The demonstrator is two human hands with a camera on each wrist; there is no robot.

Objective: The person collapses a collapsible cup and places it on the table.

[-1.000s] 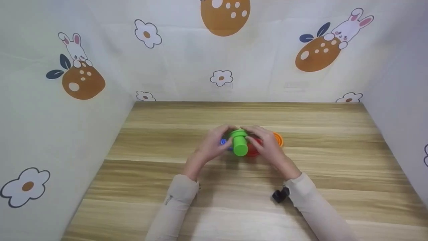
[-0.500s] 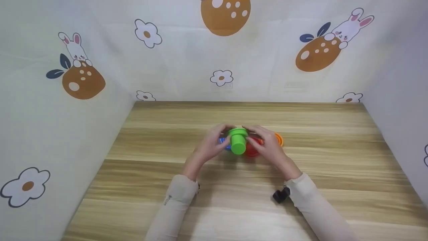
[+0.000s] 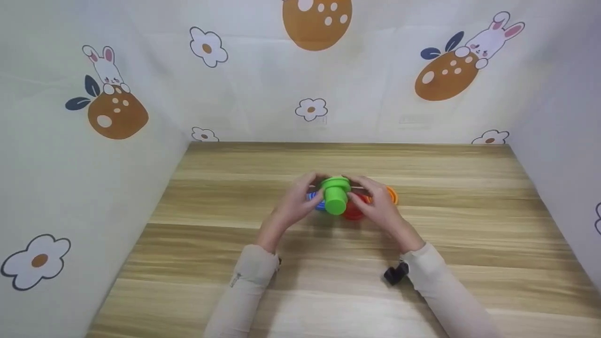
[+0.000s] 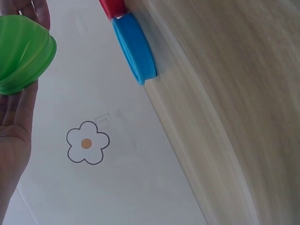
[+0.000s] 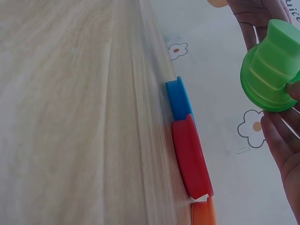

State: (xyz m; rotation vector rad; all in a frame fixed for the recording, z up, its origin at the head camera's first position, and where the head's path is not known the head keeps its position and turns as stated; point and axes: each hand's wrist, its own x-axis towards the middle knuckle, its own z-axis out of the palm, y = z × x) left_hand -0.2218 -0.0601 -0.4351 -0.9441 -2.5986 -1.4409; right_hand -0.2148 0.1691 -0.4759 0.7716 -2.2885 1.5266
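Observation:
Both hands hold a green collapsible cup [image 3: 335, 199] above the table, its stepped wall extended and its narrow end tilted toward the head camera. The left hand [image 3: 296, 199] grips the cup's left side, with the thumb in front and fingers behind the wide rim. On the opposite side the right hand [image 3: 381, 202] grips that same rim. The ridged wall of the green cup [image 5: 274, 70] shows in the right wrist view. Beneath the hands, a blue collapsed cup [image 3: 314, 201], a red one [image 3: 355, 212] and an orange one [image 3: 393, 195] sit in a row, partly hidden.
A wood-grain table [image 3: 225, 188] is enclosed by pale walls [image 3: 253, 84] printed with rabbits and flowers. A small black object [image 3: 395, 273] is at the right sleeve's cuff [image 3: 420, 260].
The green cup has shifted slightly up and away from the camera, uncovering more of the blue cup. Both hands have kept hold of it, with only small finger movements.

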